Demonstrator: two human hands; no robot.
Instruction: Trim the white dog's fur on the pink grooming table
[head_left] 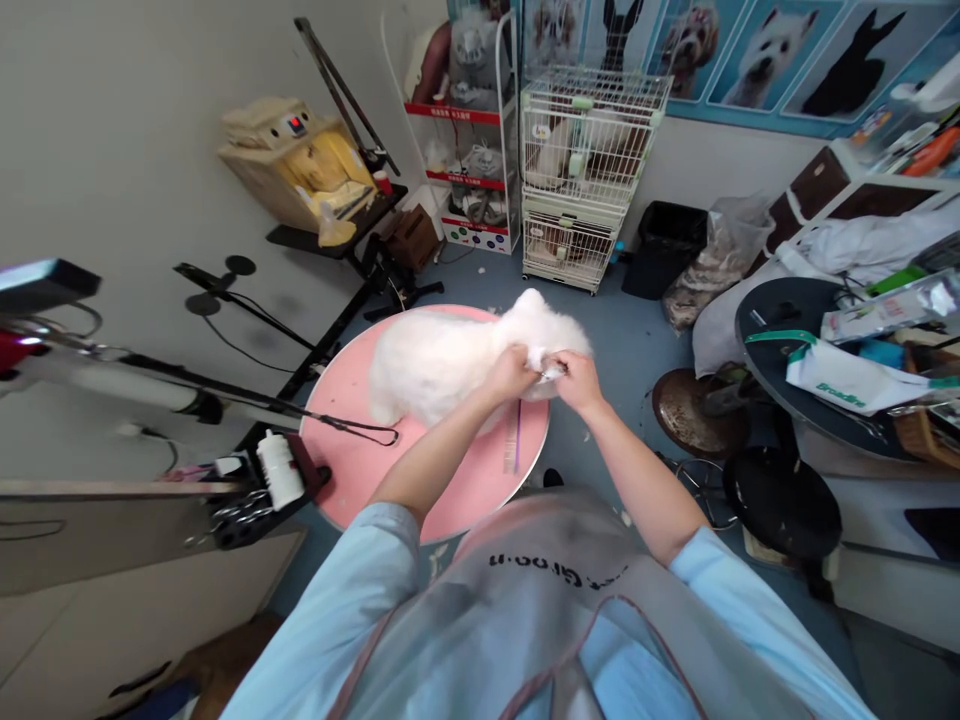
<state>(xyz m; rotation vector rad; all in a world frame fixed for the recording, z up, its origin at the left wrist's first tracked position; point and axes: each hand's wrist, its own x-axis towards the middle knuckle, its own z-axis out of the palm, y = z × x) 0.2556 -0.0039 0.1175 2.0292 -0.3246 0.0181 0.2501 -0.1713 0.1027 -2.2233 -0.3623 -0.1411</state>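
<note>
A fluffy white dog is on a round pink table, its head towards the right. My left hand is closed at the near side of the head, pinching what looks like the dog's near ear. Just to the right, my right hand has its fingers pinched together against the same spot. What lies between those fingertips is too small to make out. Below the dog's chest, a comb with a purple spine lies on the tabletop.
A black loop leash reaches over the table's left side. Beside it, a holder carries scissors and a white bottle. At right stand a black stool and a cluttered dark round table. Wire cages stand behind.
</note>
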